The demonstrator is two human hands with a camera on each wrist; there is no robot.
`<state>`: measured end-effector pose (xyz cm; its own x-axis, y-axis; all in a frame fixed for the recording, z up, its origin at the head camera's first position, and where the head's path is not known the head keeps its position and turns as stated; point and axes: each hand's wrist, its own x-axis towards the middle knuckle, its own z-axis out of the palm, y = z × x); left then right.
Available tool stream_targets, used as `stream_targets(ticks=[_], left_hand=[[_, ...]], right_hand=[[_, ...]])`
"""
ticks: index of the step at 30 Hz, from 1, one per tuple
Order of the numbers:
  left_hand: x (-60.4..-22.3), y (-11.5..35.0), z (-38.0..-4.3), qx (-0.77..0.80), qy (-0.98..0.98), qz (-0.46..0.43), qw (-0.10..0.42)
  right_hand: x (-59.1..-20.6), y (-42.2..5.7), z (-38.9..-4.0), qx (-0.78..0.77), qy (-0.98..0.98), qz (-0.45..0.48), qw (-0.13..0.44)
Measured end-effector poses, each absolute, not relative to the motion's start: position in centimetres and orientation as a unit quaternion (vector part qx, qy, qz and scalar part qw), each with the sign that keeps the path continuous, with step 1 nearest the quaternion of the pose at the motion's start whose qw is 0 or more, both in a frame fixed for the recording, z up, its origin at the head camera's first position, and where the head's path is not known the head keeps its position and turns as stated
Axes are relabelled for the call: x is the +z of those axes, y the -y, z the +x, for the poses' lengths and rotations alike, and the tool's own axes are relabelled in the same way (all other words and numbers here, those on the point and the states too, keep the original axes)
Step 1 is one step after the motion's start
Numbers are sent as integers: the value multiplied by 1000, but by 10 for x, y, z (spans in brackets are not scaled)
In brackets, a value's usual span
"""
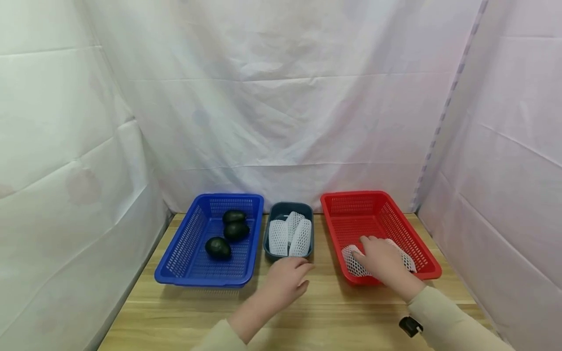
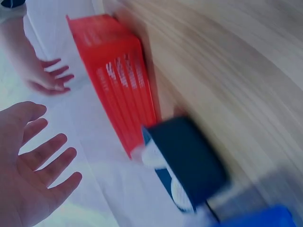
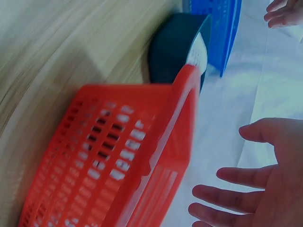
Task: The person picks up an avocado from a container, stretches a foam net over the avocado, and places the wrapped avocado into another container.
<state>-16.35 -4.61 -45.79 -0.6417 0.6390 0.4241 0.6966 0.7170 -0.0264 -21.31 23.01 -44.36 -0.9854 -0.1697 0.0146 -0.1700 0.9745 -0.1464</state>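
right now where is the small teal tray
In the head view, the teal tray stands between the blue basket on its left and the red basket on its right.

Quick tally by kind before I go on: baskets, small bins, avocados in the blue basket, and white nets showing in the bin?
Baskets: 2 (blue basket, red basket)
Small bin: 1
Avocados in the blue basket: 3
White nets showing in the bin: 3
Total: 9
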Motion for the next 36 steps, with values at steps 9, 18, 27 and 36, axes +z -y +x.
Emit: stream_targets(ticks=[9,18,27,36], left_hand=[[-450,110,-160,-85,928,-312,184],[-448,163,-175,-61,930,-302,198],[-446,212,-211,116,940,-293,129],[-461,244,-256,188,946,-265,9]], right_hand=[[-440,-203,-207,106,988,108,27],[-441,-174,-211,129,981,144,20],[-452,-152,-225,194,966,168,-20],[-456,-130,-232,162,954,244,-60]])
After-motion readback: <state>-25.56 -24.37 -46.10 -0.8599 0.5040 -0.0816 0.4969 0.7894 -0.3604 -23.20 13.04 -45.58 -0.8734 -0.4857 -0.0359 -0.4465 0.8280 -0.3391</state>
